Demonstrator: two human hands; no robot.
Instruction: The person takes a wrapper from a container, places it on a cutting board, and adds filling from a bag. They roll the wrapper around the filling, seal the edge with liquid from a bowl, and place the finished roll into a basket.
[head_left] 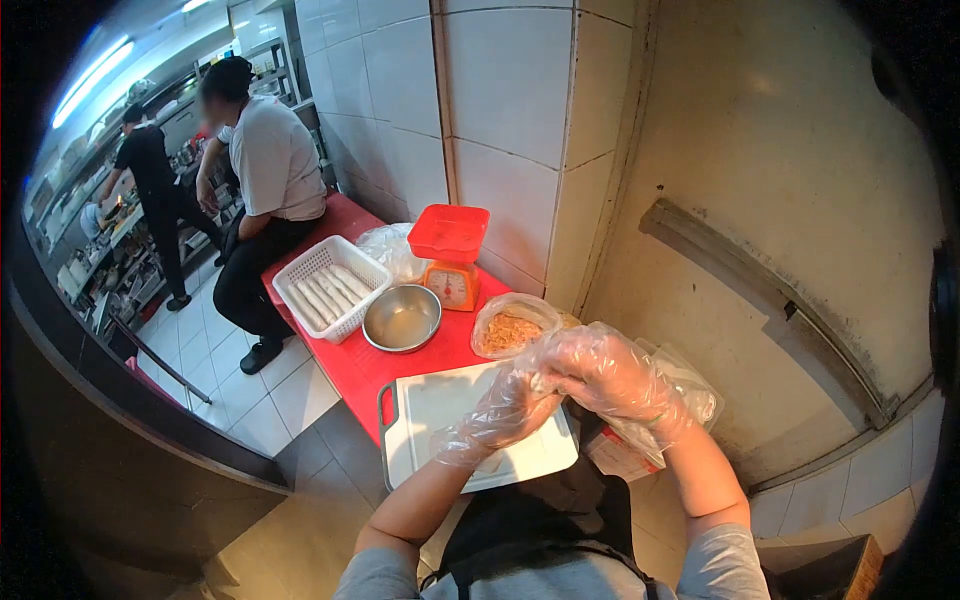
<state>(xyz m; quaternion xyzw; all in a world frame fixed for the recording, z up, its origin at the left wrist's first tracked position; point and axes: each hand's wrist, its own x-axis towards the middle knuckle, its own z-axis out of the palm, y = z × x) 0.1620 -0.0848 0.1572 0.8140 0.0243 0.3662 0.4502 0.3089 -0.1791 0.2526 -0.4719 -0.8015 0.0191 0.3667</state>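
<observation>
Both my hands wear clear, loose plastic gloves and meet above the white cutting board (430,440). My left hand (515,405) is closed, its fingertips touching the other hand's fingers. My right hand (605,370) curls over from the right, also closed. A small whitish bit shows where the fingers meet, too hidden to name. Just beyond the hands, a clear plastic bag (489,322) lies open around orange shredded food (510,334). To its left is a steel bowl (402,318). Several pale rolls (330,296) lie side by side in a white plastic basket (352,318).
An orange kitchen scale (452,284) with a red tray (449,232) stands against the tiled wall on the red table (365,375). Plastic containers (690,395) sit at my right. One person (275,160) sits on the table's far end; another (150,165) stands deeper in the kitchen.
</observation>
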